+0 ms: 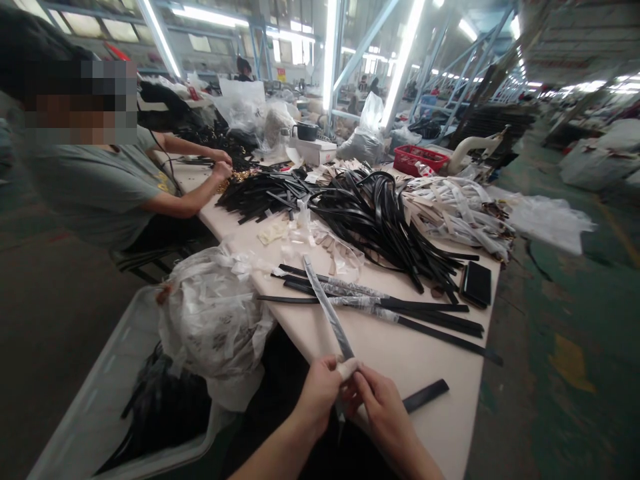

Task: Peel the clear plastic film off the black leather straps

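Note:
Both hands meet at the near edge of the pale table (440, 347). My left hand (323, 385) is closed around a long dark strap (327, 313) sheathed in clear plastic, which points up and away over the table. Against it, my right hand (380, 400) has its fingers bent and pinched at the strap's lower part. Under and beyond my right hand a black strap end (425, 395) shows on the table. Farther off lie several black straps (435, 320), partly wrapped in plastic.
A large heap of black straps (380, 213) covers the table's middle, with white-wrapped straps (460, 207) behind. A black wallet-like item (476, 284) lies at the right edge. At left are a plastic bag (215, 320), a white bin (95, 387) and a seated person (115, 180).

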A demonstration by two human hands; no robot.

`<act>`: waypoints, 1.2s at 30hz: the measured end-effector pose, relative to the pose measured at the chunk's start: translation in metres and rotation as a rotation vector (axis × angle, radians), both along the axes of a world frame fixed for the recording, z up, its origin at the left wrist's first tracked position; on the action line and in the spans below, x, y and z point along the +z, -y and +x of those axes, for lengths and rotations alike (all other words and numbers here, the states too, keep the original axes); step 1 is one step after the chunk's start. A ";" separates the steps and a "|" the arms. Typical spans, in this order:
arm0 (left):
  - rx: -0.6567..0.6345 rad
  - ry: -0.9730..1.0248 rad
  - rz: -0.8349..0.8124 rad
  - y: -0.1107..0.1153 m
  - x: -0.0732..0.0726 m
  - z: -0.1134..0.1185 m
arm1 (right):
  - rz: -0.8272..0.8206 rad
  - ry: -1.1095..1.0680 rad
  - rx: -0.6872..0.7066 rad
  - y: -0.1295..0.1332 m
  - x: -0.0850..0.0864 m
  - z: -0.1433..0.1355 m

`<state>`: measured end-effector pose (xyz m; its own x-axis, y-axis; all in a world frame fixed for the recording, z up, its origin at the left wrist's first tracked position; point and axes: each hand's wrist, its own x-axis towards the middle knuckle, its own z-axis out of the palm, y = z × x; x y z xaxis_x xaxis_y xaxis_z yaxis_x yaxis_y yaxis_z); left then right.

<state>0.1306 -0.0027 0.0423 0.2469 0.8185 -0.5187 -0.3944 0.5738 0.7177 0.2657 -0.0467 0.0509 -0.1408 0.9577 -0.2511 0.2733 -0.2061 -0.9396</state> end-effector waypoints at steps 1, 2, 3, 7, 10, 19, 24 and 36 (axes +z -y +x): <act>0.022 0.026 0.011 -0.006 0.002 -0.002 | -0.013 -0.025 0.006 0.000 0.000 0.001; 0.054 0.057 0.023 -0.013 0.005 -0.003 | -0.030 -0.041 0.012 0.000 -0.001 0.001; 0.089 0.083 0.034 -0.019 0.006 -0.003 | -0.048 -0.048 0.013 -0.001 -0.001 0.001; 0.089 0.065 -0.027 -0.018 0.002 0.014 | -0.061 -0.019 -0.034 -0.011 -0.003 -0.004; 0.108 0.023 -0.103 -0.006 -0.001 0.027 | 0.007 0.059 -0.089 -0.016 -0.004 -0.008; 0.287 -0.041 -0.003 -0.004 0.009 0.025 | -0.041 0.102 -0.024 -0.006 0.003 -0.008; 0.230 0.033 -0.109 0.002 0.008 0.030 | -0.041 0.040 -0.027 -0.006 -0.003 -0.006; 0.277 0.117 -0.168 -0.008 0.007 0.032 | -0.044 0.073 -0.087 -0.002 -0.004 -0.010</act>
